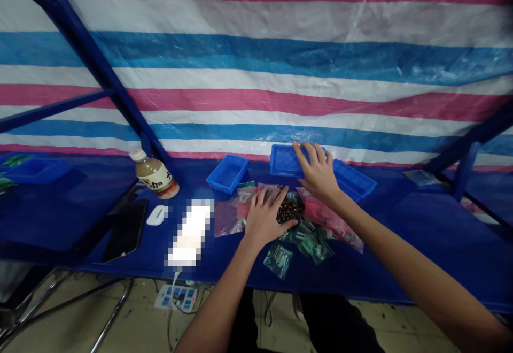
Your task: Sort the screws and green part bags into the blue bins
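My left hand (pixel 265 218) lies with its fingers spread at the left side of a heap of small dark, shiny brown parts (pixel 290 209). Around that heap are pink plastic bags (pixel 326 215) and small clear greenish bags (pixel 310 243) with parts inside; one such bag (pixel 278 260) lies nearer the table's front edge. Over the right part of a shallow blue tray (pixel 285 161) is my right hand (pixel 318 172), its fingers apart and reaching toward the far rim. Whether it touches the tray I cannot tell.
Another blue tray (pixel 227 174) stands left of the bags, and one (pixel 355 181) at the right. To the left are a lit phone (pixel 190 232) on a cable, a white earbud case (pixel 156 215), a dark tablet (pixel 126 230) and a drink bottle (pixel 154 175). Blue frame bars (pixel 96 64) slant upward.
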`<state>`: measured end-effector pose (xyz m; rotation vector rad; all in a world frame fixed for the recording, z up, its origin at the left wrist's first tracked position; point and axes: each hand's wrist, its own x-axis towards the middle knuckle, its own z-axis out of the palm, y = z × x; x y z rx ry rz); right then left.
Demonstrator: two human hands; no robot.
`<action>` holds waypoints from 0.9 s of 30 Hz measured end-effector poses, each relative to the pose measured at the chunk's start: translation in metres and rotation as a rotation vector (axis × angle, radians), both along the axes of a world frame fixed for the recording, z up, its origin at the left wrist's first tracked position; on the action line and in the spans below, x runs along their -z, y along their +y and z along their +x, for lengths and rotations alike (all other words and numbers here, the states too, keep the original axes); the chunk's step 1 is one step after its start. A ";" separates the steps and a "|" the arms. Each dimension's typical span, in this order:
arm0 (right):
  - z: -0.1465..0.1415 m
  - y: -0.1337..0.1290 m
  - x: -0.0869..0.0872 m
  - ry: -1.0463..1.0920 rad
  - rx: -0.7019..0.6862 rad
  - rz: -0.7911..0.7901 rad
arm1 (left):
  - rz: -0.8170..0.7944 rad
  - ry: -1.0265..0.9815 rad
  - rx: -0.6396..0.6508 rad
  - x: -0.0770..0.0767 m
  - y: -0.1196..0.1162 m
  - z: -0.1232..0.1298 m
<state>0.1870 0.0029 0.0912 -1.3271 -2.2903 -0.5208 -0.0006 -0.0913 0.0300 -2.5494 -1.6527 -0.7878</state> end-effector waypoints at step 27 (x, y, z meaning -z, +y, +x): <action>0.059 -0.023 0.058 0.238 -0.080 -0.169 | -0.004 0.211 0.017 -0.003 0.025 0.058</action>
